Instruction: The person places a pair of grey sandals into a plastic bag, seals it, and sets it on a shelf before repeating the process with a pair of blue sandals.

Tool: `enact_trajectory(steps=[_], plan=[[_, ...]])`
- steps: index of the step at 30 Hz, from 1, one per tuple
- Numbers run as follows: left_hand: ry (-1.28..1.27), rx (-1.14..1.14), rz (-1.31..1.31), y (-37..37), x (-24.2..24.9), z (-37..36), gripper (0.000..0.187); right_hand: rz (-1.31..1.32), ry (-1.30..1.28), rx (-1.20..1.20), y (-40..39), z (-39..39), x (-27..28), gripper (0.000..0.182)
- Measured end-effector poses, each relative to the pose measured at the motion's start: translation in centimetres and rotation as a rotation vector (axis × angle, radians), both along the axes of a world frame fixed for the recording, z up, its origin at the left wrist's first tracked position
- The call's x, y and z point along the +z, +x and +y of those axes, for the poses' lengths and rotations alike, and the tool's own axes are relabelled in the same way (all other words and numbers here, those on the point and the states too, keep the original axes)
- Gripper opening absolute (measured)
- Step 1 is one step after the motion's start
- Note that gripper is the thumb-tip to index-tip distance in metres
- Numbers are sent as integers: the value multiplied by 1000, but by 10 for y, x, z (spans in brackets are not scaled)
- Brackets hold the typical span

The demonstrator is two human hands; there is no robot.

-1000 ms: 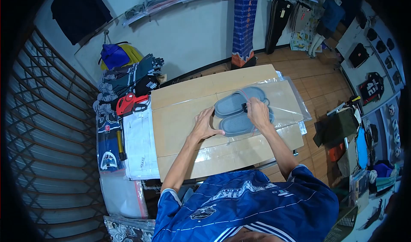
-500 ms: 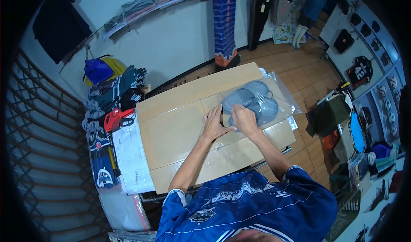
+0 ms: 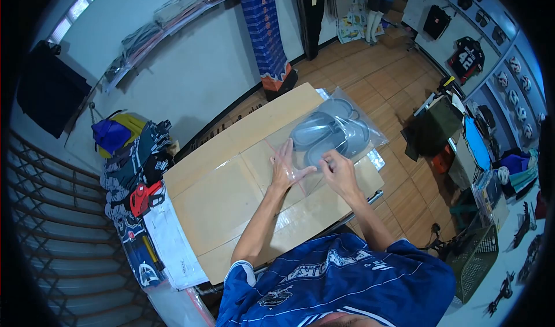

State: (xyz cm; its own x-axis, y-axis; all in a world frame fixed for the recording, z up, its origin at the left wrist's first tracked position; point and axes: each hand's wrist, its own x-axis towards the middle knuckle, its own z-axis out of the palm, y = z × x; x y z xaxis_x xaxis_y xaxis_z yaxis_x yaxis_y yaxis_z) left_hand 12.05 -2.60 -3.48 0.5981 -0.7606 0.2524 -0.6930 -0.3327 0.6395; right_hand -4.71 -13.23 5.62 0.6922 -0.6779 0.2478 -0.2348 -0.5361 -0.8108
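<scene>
A clear plastic bag with grey sandals inside lies on the brown cardboard. My left hand rests on the bag's near-left edge, fingers spread and thumb pointing right. Close beside it, my right hand is at the near side of the sandals, its fingers curled together at the bag. What its fingertips pinch, if anything, is too small to make out.
Left of the cardboard are a red tape dispenser, white packs, a yellow-handled tool and piled clothes. A green crate stands at the right. A patterned column rises behind.
The view has shifted, and the cardboard appears further left. My right hand has moved away from my left, toward the near side of the sandals. More of the bag's left edge shows.
</scene>
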Motion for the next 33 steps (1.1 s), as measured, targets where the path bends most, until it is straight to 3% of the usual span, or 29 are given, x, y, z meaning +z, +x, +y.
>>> enact_trajectory(steps=[7, 10, 12, 15, 18, 21, 25, 30, 33], plan=[[-139, -25, -69, -7, -6, -29, 127, -11, 31, -233, -67, -89, -14, 15], [-87, 0, -63, -12, 2, -28, 126, -35, 42, -297, -79, -131, -23, 16], [-122, 1, -54, -16, 5, -27, 122, -42, 108, -316, -81, -161, -27, 19], [-136, 65, -34, -22, 0, -18, 110, -60, -1, -330, -67, -207, -40, 24], [-142, 209, 31, -36, 3, -9, 90, -30, 69, -224, -40, -253, -60, 28], [-125, 339, 49, -51, 14, 7, 68, 69, 306, -38, -8, -298, -94, 24], [-173, 474, 29, -62, 5, 26, 47, 108, 536, 97, 16, -302, -86, 21], [-151, 569, -18, -70, 7, 24, 41, 57, 546, 105, 22, -300, -88, 20], [-138, 575, -20, -68, 6, 23, 39, 68, 420, 100, 23, -303, -101, 20]])
